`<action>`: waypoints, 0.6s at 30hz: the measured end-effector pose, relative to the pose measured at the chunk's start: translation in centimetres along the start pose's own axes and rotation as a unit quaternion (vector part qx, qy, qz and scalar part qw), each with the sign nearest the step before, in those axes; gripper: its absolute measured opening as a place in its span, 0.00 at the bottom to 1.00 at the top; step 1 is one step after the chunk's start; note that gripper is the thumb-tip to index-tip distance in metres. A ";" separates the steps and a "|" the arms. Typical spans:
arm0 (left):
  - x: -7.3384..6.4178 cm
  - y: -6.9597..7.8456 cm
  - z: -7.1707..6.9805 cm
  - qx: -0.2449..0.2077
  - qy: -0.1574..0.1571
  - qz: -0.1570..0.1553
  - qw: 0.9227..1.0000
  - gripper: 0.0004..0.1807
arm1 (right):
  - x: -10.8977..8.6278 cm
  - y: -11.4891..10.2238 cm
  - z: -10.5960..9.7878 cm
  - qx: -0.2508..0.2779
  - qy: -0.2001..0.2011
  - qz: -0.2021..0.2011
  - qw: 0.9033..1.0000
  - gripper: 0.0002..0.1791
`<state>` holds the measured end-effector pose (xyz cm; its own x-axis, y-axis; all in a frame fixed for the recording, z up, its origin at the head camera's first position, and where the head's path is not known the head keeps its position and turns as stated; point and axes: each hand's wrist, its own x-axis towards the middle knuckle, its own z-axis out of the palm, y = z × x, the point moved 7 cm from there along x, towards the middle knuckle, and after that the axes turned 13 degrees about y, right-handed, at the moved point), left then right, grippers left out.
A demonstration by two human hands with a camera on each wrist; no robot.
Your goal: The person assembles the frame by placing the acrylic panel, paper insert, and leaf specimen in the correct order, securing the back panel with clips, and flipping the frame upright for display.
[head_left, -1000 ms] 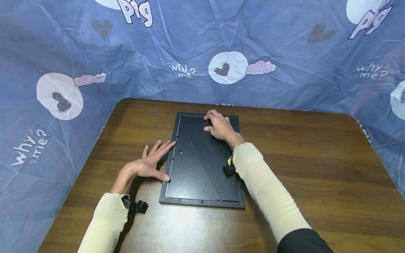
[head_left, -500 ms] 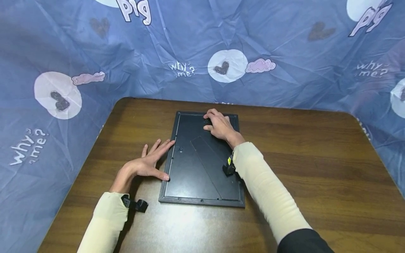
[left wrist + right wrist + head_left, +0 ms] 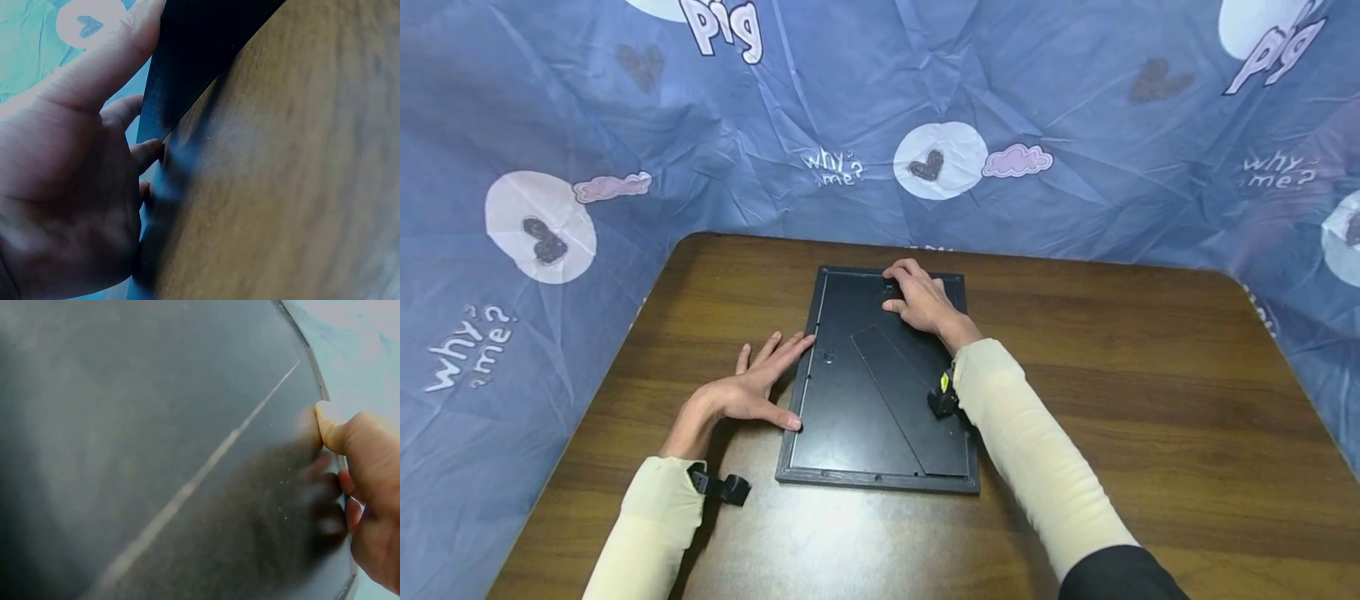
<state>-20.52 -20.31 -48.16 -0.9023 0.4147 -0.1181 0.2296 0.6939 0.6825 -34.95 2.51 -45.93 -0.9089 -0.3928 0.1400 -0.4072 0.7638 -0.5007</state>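
Note:
A black picture frame (image 3: 880,433) lies with its back up on the table, its stand leg (image 3: 891,375) flush with the backing panel. My left hand (image 3: 741,396) has its fingers spread and rests against the frame's left border, thumb lower down; the left wrist view shows this hand (image 3: 75,169) beside the dark frame edge (image 3: 187,56). Near the far border, my right hand (image 3: 925,302) touches the back with bent fingers, thumb apart from them. A small dark hanger (image 3: 890,289) shows between. In the right wrist view, this hand's (image 3: 375,481) fingertips are partly hidden.
The wooden table (image 3: 1112,375) extends on both sides of the frame. A blue printed cloth (image 3: 850,100) hangs behind the table's far edge. Another small metal hanger (image 3: 828,357) sits on the panel's left side. Wrist cameras (image 3: 735,490) are strapped over the pale sleeves.

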 end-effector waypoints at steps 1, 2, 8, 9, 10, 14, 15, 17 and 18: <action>0.0 0.0 0.0 0.000 0.000 0.000 1.000 0.69 | 0.0 0.2 0.0 0.009 0.003 0.008 1.000 0.31; 0.0 0.0 0.0 0.001 -0.001 0.000 1.000 0.69 | 0.0 0.4 0.1 0.018 0.006 0.016 1.000 0.33; 0.0 -0.1 0.1 0.002 -0.002 -0.001 1.000 0.69 | -0.1 1.0 0.0 0.058 0.011 0.046 0.997 0.36; 0.0 0.0 0.1 0.002 -0.002 0.000 1.000 0.69 | -0.1 1.0 0.0 0.058 0.009 0.045 0.997 0.36; 0.0 0.0 0.1 0.002 -0.001 0.000 1.000 0.69 | -0.1 0.9 0.0 0.054 0.006 0.043 0.998 0.36; -0.1 0.0 0.1 0.003 -0.001 0.000 1.000 0.69 | -0.1 0.7 -0.1 0.050 0.003 0.032 0.998 0.34; -0.1 0.0 0.0 0.003 -0.001 -0.001 1.000 0.69 | -0.1 0.7 -0.1 0.050 0.004 0.030 0.998 0.34; -0.1 0.0 0.0 0.004 -0.001 -0.002 1.000 0.69 | -0.1 0.6 -0.2 0.052 0.005 0.027 0.998 0.33; -0.1 0.0 0.0 0.003 -0.002 -0.002 1.000 0.69 | -0.1 0.6 -0.2 0.053 0.006 0.027 0.998 0.33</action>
<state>-20.42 -20.32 -48.13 -0.9020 0.4139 -0.1227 0.2287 0.6993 0.6772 -35.12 3.10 -46.08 -0.9304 -0.3463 0.1199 -0.3465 0.7249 -0.5954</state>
